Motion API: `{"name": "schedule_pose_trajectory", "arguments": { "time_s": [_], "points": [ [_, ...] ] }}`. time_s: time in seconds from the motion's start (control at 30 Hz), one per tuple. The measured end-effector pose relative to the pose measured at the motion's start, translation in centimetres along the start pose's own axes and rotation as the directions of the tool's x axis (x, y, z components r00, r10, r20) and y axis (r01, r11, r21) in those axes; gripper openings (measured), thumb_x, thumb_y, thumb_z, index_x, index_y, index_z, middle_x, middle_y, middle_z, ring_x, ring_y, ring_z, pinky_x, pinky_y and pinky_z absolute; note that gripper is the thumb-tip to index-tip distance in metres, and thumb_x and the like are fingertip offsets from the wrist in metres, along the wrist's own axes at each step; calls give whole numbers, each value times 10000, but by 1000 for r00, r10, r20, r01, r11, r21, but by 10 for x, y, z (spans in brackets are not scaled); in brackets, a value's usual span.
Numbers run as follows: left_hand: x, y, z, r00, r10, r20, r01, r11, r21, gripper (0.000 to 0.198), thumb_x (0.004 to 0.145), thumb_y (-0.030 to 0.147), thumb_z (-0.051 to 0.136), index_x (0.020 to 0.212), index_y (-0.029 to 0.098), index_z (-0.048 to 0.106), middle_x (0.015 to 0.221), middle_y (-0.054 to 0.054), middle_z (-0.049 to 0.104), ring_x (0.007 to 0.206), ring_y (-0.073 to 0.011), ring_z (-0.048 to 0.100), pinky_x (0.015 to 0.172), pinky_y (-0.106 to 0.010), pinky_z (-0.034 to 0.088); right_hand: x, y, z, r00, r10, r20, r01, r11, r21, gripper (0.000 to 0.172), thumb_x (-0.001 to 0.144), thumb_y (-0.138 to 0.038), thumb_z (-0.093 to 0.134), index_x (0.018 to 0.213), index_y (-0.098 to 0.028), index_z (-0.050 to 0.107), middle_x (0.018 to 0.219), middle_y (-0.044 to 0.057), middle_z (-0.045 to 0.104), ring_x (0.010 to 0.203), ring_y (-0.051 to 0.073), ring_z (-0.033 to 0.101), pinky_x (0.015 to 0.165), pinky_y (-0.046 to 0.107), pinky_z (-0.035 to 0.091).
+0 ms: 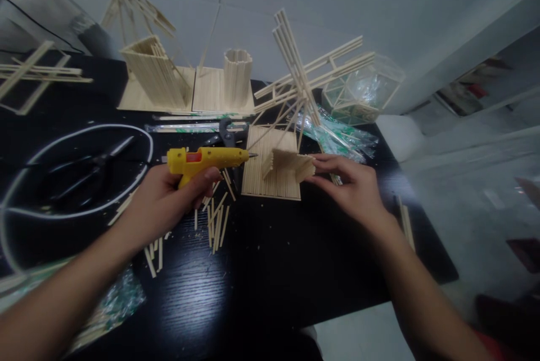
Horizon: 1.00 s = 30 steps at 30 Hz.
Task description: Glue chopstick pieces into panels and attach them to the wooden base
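A yellow glue gun (208,159) is gripped in my left hand (172,195), its metal nozzle pointing right toward the wooden model. That model has a flat base of thin sticks (256,172) and a folded stick wall (287,164) standing on it. My right hand (352,181) pinches the wall's right edge between thumb and fingers. Behind the wall rises a windmill-like frame of crossed sticks (301,88). Short cut sticks (217,226) lie loose below the glue gun.
Farther back stand two more stick models, a slanted tower (154,77) and a round tower (238,77). Black-handled cutters (226,131) lie behind the glue gun. A white cable (149,147) loops around pliers (103,167) at left. Plastic wrapping (350,139) sits at back right.
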<state>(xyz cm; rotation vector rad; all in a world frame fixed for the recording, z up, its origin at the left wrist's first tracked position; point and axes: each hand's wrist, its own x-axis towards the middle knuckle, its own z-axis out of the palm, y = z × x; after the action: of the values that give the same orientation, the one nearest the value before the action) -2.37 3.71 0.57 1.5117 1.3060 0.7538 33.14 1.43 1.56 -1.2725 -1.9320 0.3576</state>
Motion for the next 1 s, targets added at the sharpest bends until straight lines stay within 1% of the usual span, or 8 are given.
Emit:
{"name": "schedule_pose_trajectory", "arguments": {
  "time_s": [0.17, 0.4, 0.67, 0.83, 1.0],
  "points": [
    [0, 1, 0, 1000, 2, -8, -2, 1000, 16, 442, 910, 638, 652, 811, 217, 744, 632, -15, 643, 512, -121, 534, 457, -239, 390, -1, 0, 0, 1000, -19, -3, 19, 999, -38, 159, 871, -267, 833, 998, -253, 739, 1071, 47, 813, 1048, 255, 781, 901, 405, 658],
    [1, -3, -1, 1000, 0, -3, 0, 1000, 18, 404, 913, 613, 660, 849, 226, 755, 668, -24, 669, 545, -132, 569, 470, -241, 404, 0, -3, -2, 997, -80, 14, 81, 991, -104, 153, 886, -258, 815, 1014, -244, 733, 1106, 58, 810, 1051, 254, 783, 926, 395, 648],
    [1, -2, -1, 1000, -14, -12, 14, 999, 38, 443, 907, 637, 649, 815, 214, 740, 638, -22, 651, 516, -121, 543, 445, -237, 380, 0, -2, -3, 998, -65, 21, 67, 993, -100, 144, 889, -260, 809, 1011, -244, 734, 1110, 60, 809, 1063, 255, 779, 933, 410, 644],
    [0, 0, 0, 1000, -8, -23, 9, 998, 58, 401, 910, 606, 656, 806, 229, 746, 656, -25, 668, 531, -131, 560, 450, -242, 391, -1, -2, -3, 999, -45, 21, 47, 995, -89, 140, 889, -261, 809, 1010, -256, 739, 1115, 50, 810, 1073, 262, 778, 940, 422, 648],
    [0, -2, -1, 1000, -21, -22, 22, 999, 43, 388, 910, 600, 661, 832, 232, 756, 667, -32, 675, 535, -138, 566, 441, -247, 387, -1, -3, -3, 999, -28, 26, 30, 996, -83, 150, 884, -261, 813, 1017, -269, 744, 1105, 44, 814, 1076, 269, 779, 942, 440, 655]
  ]
}}
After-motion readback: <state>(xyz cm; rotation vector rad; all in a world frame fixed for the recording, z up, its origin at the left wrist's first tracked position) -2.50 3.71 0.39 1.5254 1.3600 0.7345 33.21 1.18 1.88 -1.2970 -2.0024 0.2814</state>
